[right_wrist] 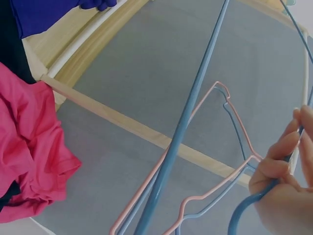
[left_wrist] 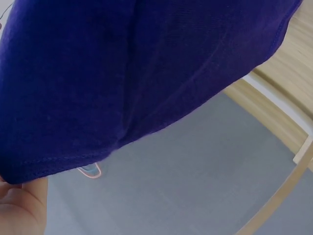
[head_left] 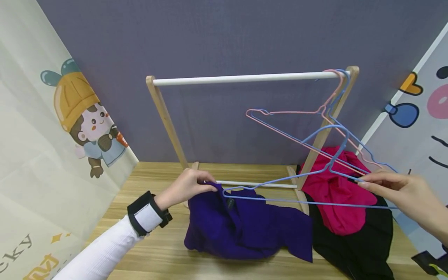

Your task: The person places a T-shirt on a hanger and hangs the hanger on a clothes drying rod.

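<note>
A blue clothes hanger (head_left: 315, 203) is pinched by its right shoulder in my right hand (head_left: 402, 190). Its left end overlaps the neckline of a dark purple garment (head_left: 245, 229) in the head view. With thumb and fingers my left hand (head_left: 189, 186) grips the garment's upper left edge and lifts it, while the lower part lies bunched on the wooden table. In the left wrist view the purple cloth (left_wrist: 122, 73) hangs across most of the picture, its hem by the thumb. The right wrist view has the hanger's bar (right_wrist: 181, 132) running past the right hand's curled fingers.
Behind stands a wooden rack with a white rail (head_left: 245, 79). A pink hanger (head_left: 290, 112) and another blue hanger hang at its right end. Pink clothing (head_left: 336, 194) lies on black clothing (head_left: 367, 241) at the right. A grey wall and printed curtains surround the table (head_left: 140, 249).
</note>
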Available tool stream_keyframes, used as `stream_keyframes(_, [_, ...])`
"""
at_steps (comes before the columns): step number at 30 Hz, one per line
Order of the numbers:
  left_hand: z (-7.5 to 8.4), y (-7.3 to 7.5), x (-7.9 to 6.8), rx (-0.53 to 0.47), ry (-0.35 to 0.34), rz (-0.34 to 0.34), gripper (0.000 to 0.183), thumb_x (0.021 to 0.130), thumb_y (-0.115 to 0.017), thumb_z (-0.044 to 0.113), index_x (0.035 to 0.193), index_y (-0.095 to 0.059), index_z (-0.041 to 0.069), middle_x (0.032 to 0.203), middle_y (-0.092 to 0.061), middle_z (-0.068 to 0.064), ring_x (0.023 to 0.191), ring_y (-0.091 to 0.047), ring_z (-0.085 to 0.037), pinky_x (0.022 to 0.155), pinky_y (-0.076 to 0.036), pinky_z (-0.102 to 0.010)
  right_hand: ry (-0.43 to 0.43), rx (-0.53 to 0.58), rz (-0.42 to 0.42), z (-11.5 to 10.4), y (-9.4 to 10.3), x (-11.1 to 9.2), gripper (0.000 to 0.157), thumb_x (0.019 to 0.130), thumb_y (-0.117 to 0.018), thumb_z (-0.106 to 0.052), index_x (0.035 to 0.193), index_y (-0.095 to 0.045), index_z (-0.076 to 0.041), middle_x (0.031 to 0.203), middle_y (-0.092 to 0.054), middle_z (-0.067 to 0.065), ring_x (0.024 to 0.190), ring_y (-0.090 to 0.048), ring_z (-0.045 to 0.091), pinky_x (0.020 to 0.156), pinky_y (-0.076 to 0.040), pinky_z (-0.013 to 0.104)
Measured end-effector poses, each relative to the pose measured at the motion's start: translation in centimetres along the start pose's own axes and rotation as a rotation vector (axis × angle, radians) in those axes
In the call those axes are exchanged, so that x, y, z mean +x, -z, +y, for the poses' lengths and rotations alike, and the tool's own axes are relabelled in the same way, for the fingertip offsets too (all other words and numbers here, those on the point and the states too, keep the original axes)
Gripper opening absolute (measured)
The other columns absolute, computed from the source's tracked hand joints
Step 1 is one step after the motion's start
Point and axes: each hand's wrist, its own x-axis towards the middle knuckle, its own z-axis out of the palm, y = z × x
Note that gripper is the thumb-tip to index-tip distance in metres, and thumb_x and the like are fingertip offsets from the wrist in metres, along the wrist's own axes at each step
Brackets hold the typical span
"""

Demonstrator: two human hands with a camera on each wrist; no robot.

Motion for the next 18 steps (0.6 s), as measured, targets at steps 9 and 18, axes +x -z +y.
stream_keyframes(9, [0.15,0.20,0.00,-0.072,-0.001,-0.047,0.010,0.074,-0.069,0.018,0.083,-0.067,0.016,0.076,-0.067,0.003,0.059,-0.050,-0.002,0.051,-0.045,-0.026,0.011,-0.003,0.008,0.06,-0.25,-0.16,0.026,0.086,-0.056,-0.018,0.103,-0.057,0.002,0.118,-0.040,0.033,0.119,-0.018,0.049,0.070,-0.048,0.057])
stream_keyframes(18, [0.17,0.00,-0.12,-0.117,0.017,-0.075,0.010,0.074,-0.069,0.020,0.083,-0.067,0.015,0.077,-0.067,0.002,0.064,-0.053,-0.003,0.054,-0.046,-0.026,0.009,0.019,0.001,0.28,-0.24,-0.17,0.026,0.087,-0.054,-0.018,0.104,-0.056,0.001,0.122,-0.037,0.033,0.123,-0.013,0.049,0.075,-0.041,0.061])
